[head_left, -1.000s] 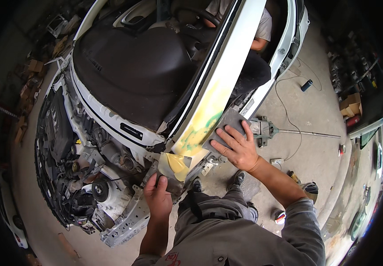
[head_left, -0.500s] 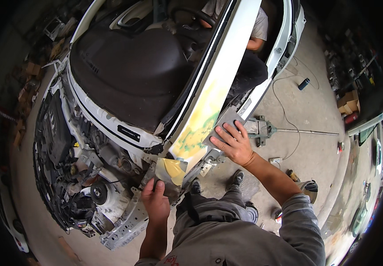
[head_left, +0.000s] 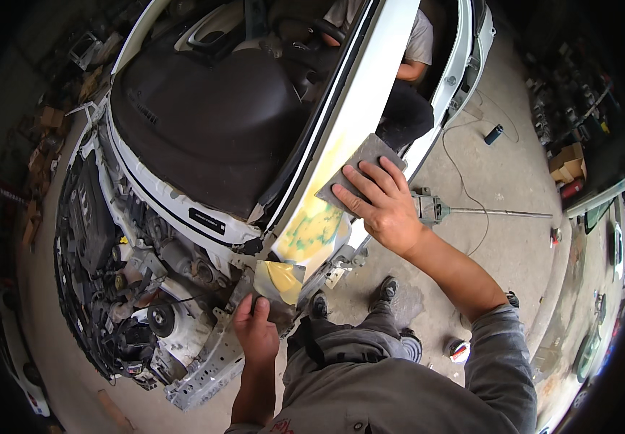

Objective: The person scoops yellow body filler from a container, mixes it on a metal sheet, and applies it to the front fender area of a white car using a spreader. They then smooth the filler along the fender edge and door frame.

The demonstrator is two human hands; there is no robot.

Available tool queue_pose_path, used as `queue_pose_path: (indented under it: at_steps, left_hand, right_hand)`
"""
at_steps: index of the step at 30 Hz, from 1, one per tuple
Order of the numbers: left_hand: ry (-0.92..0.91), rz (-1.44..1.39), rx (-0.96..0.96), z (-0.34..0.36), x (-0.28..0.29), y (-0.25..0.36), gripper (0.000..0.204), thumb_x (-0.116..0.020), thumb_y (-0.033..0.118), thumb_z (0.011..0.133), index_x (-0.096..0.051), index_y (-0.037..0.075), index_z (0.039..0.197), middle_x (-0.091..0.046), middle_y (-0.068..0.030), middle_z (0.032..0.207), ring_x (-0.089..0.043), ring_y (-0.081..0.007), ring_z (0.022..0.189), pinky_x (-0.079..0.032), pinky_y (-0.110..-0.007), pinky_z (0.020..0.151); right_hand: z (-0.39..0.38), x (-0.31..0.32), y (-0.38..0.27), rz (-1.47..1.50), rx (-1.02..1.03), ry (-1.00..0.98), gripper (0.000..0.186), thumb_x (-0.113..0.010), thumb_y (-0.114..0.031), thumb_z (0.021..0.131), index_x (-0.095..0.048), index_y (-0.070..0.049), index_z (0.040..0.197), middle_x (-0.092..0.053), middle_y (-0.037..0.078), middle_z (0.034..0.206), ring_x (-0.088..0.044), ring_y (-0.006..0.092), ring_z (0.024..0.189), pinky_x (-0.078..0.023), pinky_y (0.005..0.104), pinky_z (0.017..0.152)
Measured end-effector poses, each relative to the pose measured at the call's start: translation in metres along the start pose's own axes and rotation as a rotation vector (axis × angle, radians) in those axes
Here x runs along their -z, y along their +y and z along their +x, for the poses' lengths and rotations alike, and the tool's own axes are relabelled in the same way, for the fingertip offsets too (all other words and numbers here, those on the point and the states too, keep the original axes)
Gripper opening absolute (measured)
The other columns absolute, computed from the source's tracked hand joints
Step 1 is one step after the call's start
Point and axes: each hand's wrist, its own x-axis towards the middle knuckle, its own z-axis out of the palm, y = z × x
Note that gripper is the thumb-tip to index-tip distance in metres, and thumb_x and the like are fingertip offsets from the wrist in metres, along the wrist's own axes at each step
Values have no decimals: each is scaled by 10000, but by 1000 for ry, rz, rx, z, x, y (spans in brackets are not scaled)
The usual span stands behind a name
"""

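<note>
My right hand (head_left: 383, 202) presses a flat grey rectangular sheet, which looks like sandpaper (head_left: 356, 168), against the white windshield pillar (head_left: 370, 79) of a stripped car. Its fingers lie spread over the sheet. Just below, the pillar's foot has a yellow and green sanded filler patch (head_left: 312, 230). My left hand (head_left: 256, 333) stays low at the car's front corner, thumb and fingers closed at a grey edge (head_left: 277, 309); its grip is partly hidden. Right above it, a pale piece with a glossy yellow patch (head_left: 281, 278) sits at the corner.
A person (head_left: 410, 108) sits inside the car by the door opening. The exposed engine bay (head_left: 138, 289) lies left. On the floor to the right are a jack with a long handle (head_left: 497, 213), a cable (head_left: 464, 181), a dark bottle (head_left: 494, 134) and a can (head_left: 458, 351).
My right hand has slid the grey sheet up and a little left along the pillar, uncovering more of the filler patch's outer side. My left hand has barely moved.
</note>
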Motion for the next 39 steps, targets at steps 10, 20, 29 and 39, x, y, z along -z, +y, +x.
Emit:
queue_pose_path:
  at_steps: [10,20,29,39]
  left_hand:
    - [-58,4,20,5,-6,7,256,-519,64,911,-542,-40,1144,-602,-80,1116,-560,-150,1024,-421,-295,922]
    - [-287,232,38,3,-3,5,217,-593,77,882,-604,-59,1051,-624,-28,935,-531,-69,802,-425,-212,743]
    - [-223,126,-10,-4,-27,19,262,-521,116,935,-567,-61,1124,-613,-47,1023,-546,-93,906,-428,-230,822]
    - [-164,276,-100,-62,-61,13,296,-490,117,947,-525,-83,1163,-601,-99,1066,-558,-125,926,-442,-257,839]
  right_hand:
    - [-82,-65,-72,192,-204,65,555,-578,-42,638,-604,-161,1179,-534,81,1239,-485,296,1121,-311,457,1023]
    - [-68,22,-110,1345,-741,145,322,-478,-69,943,-535,-63,1260,-588,124,1165,-547,226,1063,-381,280,942]
    - [-107,36,-136,1392,-1225,95,247,-481,-68,949,-568,9,1167,-622,33,968,-513,81,871,-437,232,794]
    - [-98,79,-158,414,-466,156,534,-604,-11,581,-624,-69,1112,-548,114,1120,-522,294,1010,-419,407,883]
